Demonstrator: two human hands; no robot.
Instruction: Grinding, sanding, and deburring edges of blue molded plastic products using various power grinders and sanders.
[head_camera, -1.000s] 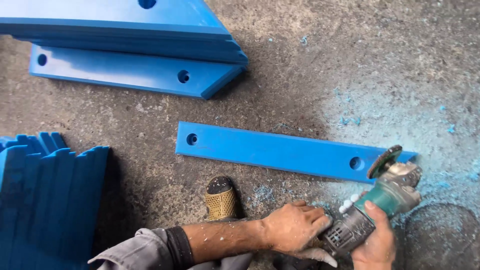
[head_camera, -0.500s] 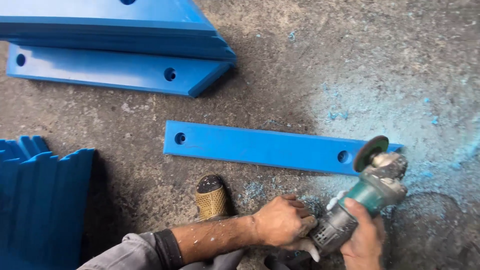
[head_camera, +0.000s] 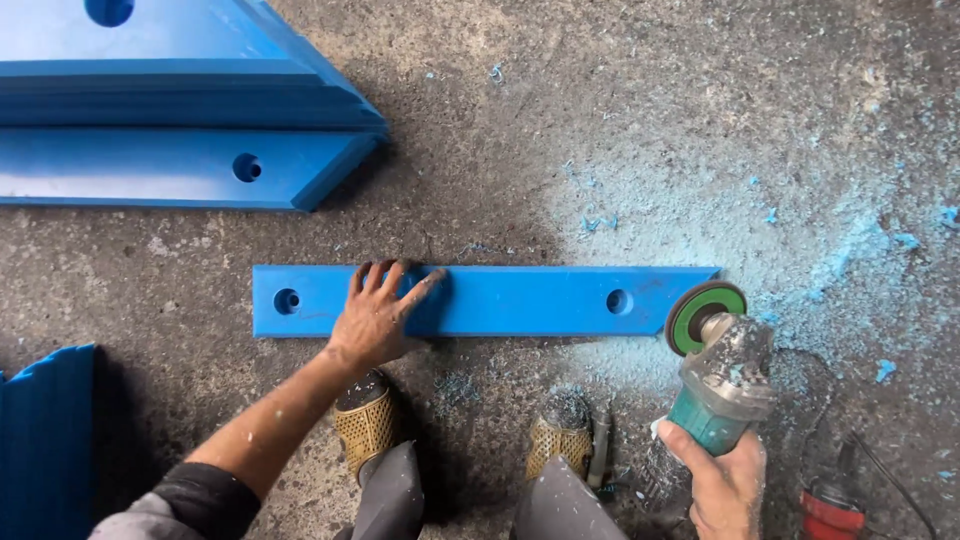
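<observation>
I see my left hand (head_camera: 378, 315) pressed flat, fingers spread, on the blue bar (head_camera: 500, 300) lying across the concrete floor (head_camera: 620, 130). My right hand (head_camera: 722, 483) grips the grinder (head_camera: 722, 372), its green disc (head_camera: 703, 313) at the bar's right end.

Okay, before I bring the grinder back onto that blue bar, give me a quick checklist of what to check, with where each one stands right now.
1. Bar held down: ok. The left hand lies flat on the blue bar.
2. Grip on the tool: ok. The right hand grasps the angle grinder by its body.
3. Hand away from the disc: ok. The green disc sits at the bar's right end, far from the left hand.
4. Feet away from the disc: ok. Both shoes are below the bar, left of the grinder.
5. Disc spinning: cannot tell.
6. Hand protection: not ok. Both hands are bare.
</observation>
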